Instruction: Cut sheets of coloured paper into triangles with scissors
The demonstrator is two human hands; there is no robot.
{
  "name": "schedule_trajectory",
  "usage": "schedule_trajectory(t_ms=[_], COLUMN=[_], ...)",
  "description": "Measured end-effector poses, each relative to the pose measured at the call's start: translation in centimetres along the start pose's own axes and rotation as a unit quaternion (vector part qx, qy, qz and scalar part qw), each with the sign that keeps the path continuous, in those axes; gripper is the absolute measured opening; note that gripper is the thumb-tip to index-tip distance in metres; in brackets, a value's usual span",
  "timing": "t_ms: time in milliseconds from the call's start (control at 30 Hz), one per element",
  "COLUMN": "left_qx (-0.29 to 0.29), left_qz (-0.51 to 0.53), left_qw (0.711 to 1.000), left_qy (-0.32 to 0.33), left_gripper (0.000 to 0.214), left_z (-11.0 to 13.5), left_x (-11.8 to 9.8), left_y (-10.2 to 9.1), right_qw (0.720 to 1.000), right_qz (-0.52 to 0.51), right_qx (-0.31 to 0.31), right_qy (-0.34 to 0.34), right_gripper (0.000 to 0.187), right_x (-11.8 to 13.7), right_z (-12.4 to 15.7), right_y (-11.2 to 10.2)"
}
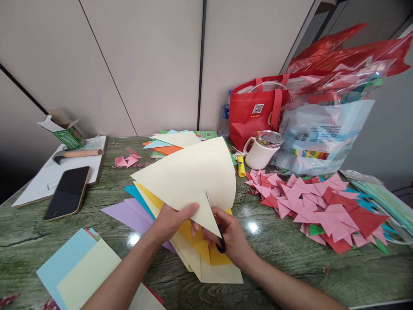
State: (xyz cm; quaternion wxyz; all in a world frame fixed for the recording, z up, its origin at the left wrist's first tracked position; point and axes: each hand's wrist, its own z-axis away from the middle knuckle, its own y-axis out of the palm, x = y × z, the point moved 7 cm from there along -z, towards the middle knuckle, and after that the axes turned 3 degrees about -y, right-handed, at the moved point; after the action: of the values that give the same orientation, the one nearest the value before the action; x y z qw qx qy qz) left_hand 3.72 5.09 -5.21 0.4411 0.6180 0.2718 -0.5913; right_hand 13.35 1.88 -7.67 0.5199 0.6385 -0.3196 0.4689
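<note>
My left hand (174,219) grips the lower edge of a cream sheet of paper (190,172), thumb on top and fingers beneath. The sheet is raised and curls at its right side. Closed around black-handled scissors (221,244), my right hand (230,232) is at the sheet's lower right edge. A thin part of the blade shows above the paper; the rest is hidden by the sheet. Under both hands lie yellow paper (190,237), more cream sheets (216,273), a blue sheet (138,196) and a purple sheet (129,215).
Pink and red folded paper pieces (316,202) are heaped at right. Behind them stand a white mug (260,153), yellow glue stick (241,166), red bag (248,112) and stuffed plastic bag (319,133). At left are a phone (67,192), hammer (80,153) and blue paper (67,262).
</note>
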Motion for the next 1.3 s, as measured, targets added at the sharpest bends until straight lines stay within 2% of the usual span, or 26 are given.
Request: schedule_trajectory(t_ms=[300,400,500,633,967,1167,1300], left_qx=[-0.013,-0.037,-0.076,-0.092,-0.076,-0.066,-0.063], left_qz=[0.025,0.068,0.081,0.030,-0.109,-0.121,-0.111], left_qw=[1.000,0.997,0.993,0.993,0.990,0.990,0.992], left_qy=[0.013,0.031,0.048,0.062,0.040,0.014,0.012], left_gripper=[0.018,0.021,0.015,0.006,0.027,0.024,0.024], left_z=[0.0,-0.2,-0.2,-0.2,0.1,0.2,0.1], left_x=[-0.3,-0.8,-1.2,-1.4,-1.9,-1.4,-1.4], left_y=[-0.2,-0.5,-1.1,-1.6,-1.4,-1.5,-1.4], right_qw=[1.000,0.999,0.999,0.999,0.999,0.999,0.998], right_qz=[0.013,0.024,0.030,0.021,-0.001,0.001,0.004], right_qx=[-0.021,-0.035,-0.037,-0.036,-0.035,-0.025,-0.027], right_qy=[-0.008,-0.009,-0.004,0.007,0.011,-0.043,-0.047], right_gripper=[0.020,0.021,0.021,0.022,0.025,0.020,0.022], right_x=[0.3,0.6,0.6,0.3,0.5,1.3,1.4], right_z=[-0.2,-0.2,-0.2,-0.2,-0.4,-0.5,-0.5], right_y=[-0.3,-0.4,-0.5,-0.5,-0.6,-0.5,-0.5])
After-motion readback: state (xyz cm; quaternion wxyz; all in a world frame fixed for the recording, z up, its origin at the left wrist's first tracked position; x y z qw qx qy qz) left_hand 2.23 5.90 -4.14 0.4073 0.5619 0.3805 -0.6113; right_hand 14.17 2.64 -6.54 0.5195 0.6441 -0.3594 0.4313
